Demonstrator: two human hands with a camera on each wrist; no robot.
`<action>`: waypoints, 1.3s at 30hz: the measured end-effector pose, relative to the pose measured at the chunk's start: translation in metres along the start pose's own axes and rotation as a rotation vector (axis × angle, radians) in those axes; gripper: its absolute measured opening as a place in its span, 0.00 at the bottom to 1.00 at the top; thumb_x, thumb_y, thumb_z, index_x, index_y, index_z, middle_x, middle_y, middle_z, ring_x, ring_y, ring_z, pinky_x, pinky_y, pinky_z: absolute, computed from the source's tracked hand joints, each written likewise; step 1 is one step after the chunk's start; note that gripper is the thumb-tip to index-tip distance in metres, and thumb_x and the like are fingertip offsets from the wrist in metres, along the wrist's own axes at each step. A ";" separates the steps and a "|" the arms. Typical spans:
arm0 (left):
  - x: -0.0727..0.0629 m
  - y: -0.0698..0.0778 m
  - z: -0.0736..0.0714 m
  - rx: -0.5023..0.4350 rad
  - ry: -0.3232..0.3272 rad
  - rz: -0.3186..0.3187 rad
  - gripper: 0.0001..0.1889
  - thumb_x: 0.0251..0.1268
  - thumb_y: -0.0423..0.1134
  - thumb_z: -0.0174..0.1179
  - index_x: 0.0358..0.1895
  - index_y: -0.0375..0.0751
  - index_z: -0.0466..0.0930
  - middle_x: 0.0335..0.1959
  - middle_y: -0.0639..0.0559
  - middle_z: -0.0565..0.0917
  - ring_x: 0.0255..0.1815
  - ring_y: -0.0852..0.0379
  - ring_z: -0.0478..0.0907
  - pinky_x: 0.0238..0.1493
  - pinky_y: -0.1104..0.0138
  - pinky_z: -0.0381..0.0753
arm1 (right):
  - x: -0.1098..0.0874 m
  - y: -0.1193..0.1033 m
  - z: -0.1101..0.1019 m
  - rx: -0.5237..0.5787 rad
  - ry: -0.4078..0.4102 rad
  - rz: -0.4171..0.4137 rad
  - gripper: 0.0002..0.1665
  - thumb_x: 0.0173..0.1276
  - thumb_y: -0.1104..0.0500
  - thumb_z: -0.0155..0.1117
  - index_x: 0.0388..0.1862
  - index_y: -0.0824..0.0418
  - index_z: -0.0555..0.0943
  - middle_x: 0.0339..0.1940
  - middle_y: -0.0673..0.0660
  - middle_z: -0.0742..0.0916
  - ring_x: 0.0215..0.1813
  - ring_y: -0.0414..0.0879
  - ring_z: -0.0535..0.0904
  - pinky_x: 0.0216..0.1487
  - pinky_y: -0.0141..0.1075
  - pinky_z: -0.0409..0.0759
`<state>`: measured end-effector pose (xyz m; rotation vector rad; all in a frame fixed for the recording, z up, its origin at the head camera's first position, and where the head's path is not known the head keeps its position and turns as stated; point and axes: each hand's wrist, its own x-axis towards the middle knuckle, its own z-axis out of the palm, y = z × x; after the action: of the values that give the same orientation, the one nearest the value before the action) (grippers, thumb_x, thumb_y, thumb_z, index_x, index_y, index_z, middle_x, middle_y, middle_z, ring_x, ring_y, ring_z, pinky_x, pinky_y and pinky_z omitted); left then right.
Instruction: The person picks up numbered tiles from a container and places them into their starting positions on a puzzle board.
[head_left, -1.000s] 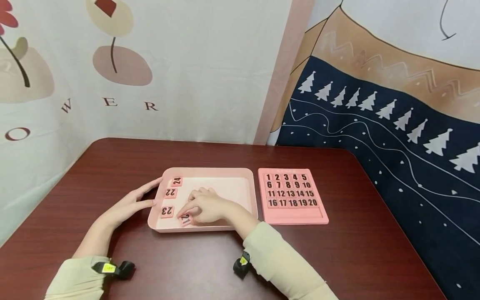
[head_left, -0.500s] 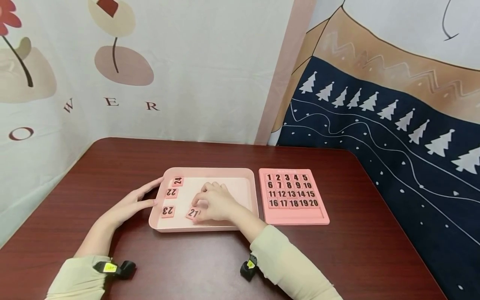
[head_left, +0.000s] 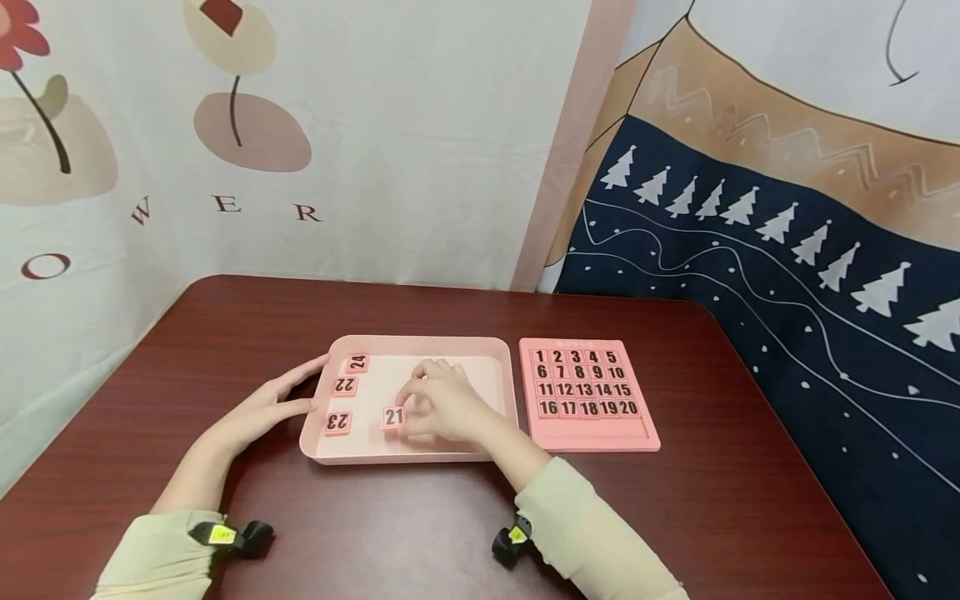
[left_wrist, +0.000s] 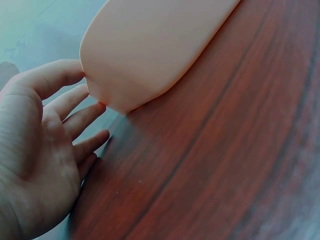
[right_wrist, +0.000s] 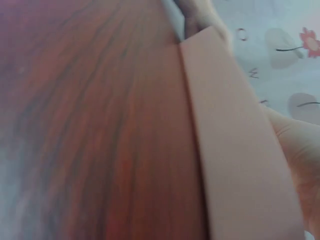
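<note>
My right hand (head_left: 450,408) pinches a pink number tile marked 21 (head_left: 393,417) between thumb and fingers, over the pale pink tray (head_left: 476,373). Along the tray's left side lie tile 24 (head_left: 357,363), tile 22 (head_left: 345,385) and tile 23 (head_left: 337,423), turned sideways or upside down. With fingers spread, my left hand (head_left: 262,408) rests against the tray's left wall. The left wrist view has that hand (left_wrist: 45,135) with fingertips right at the tray's outer wall (left_wrist: 145,50). In the right wrist view the tray wall (right_wrist: 240,140) hides the tile and most of the right hand (right_wrist: 300,160).
Right of the tray lies a pink number board (head_left: 588,430) with tiles 1 to 20 in rows and a bare bottom row. Both stand on a dark red wooden table (head_left: 375,533). Printed cloths (head_left: 420,167) hang behind and to the right.
Tile 21 has been drawn right from the tray's lower left and turned upright by my right hand. My left hand stays at the tray's side.
</note>
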<state>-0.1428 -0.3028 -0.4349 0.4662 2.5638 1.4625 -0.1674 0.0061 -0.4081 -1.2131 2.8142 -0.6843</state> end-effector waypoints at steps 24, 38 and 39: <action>-0.001 0.001 0.000 0.008 0.005 0.005 0.35 0.68 0.41 0.59 0.76 0.53 0.55 0.75 0.48 0.56 0.72 0.54 0.49 0.62 0.66 0.54 | -0.111 0.071 -0.066 0.100 0.318 0.008 0.17 0.45 0.53 0.82 0.36 0.48 0.87 0.39 0.46 0.74 0.48 0.44 0.67 0.50 0.48 0.61; 0.001 0.001 0.001 0.003 0.005 -0.006 0.35 0.67 0.42 0.59 0.76 0.54 0.55 0.75 0.48 0.56 0.73 0.51 0.49 0.64 0.50 0.52 | -0.152 0.116 -0.068 0.014 0.215 0.130 0.17 0.45 0.51 0.81 0.36 0.45 0.87 0.38 0.45 0.75 0.46 0.46 0.68 0.48 0.50 0.60; 0.002 0.001 0.002 0.003 0.005 -0.005 0.35 0.67 0.42 0.59 0.76 0.53 0.55 0.75 0.48 0.56 0.73 0.51 0.49 0.64 0.51 0.52 | -0.153 0.118 -0.067 0.011 0.209 0.133 0.17 0.45 0.52 0.81 0.36 0.45 0.87 0.38 0.45 0.75 0.46 0.46 0.68 0.48 0.50 0.60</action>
<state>-0.1437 -0.3005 -0.4346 0.4571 2.5692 1.4599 -0.1531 0.2100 -0.4188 -0.9957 3.0191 -0.8629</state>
